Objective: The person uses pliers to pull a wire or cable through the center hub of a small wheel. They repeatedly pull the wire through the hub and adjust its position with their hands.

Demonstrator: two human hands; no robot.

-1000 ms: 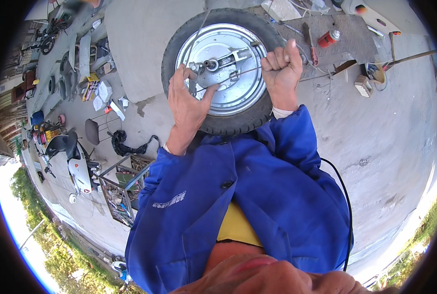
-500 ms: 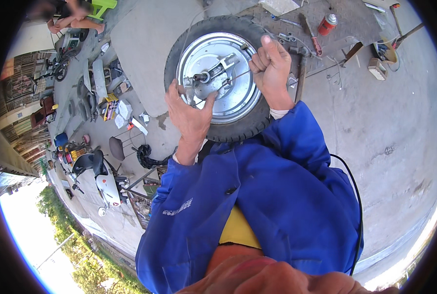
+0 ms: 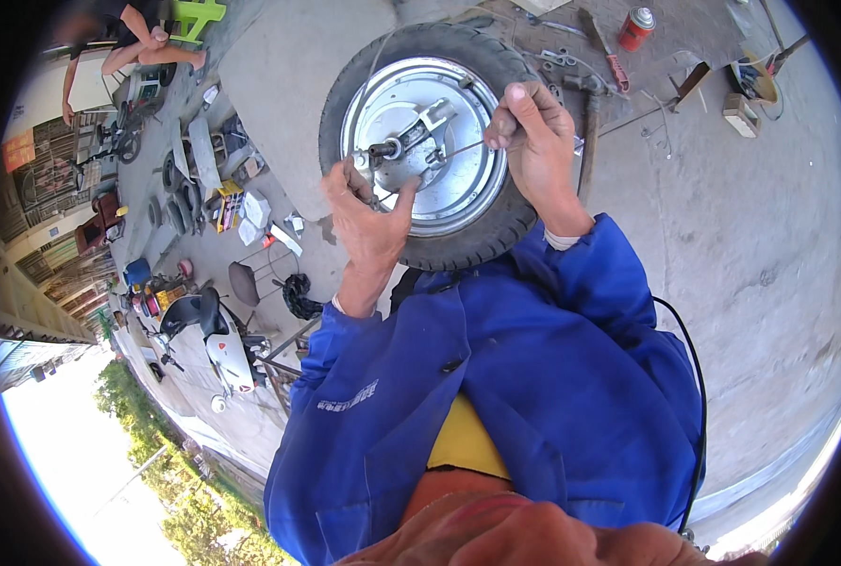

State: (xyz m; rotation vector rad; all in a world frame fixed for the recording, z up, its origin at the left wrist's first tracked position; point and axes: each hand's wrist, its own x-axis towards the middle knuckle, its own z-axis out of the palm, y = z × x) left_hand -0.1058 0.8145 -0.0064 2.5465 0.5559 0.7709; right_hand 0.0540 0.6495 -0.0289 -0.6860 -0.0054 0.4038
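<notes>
A small motor-scooter wheel lies in front of me, its black tyre [image 3: 458, 253] around a silver drum-brake hub [image 3: 378, 111]. A short axle stub [image 3: 383, 149] stands up from the hub, beside a metal brake arm [image 3: 436, 115]. My left hand [image 3: 371, 222] is curled over the near side of the hub, thumb and fingers around the brake fittings [image 3: 433, 158]; its grip is partly hidden. A thin brake cable [image 3: 466, 148] runs from those fittings to my right hand [image 3: 538, 141], which pinches its end over the tyre's right side.
Beyond the wheel lie pliers [image 3: 616, 71], wrenches [image 3: 560, 58] and a red spray can [image 3: 636, 28]. A box [image 3: 741, 115] stands to the right. Tyres, parts and a parked white scooter [image 3: 227, 358] fill the left side. A person sits near a green stool [image 3: 194, 17].
My right hand has moved slightly right and down, its fingers turning to pinch the cable's end. My left hand stays at the hub. The seated person has shifted an arm.
</notes>
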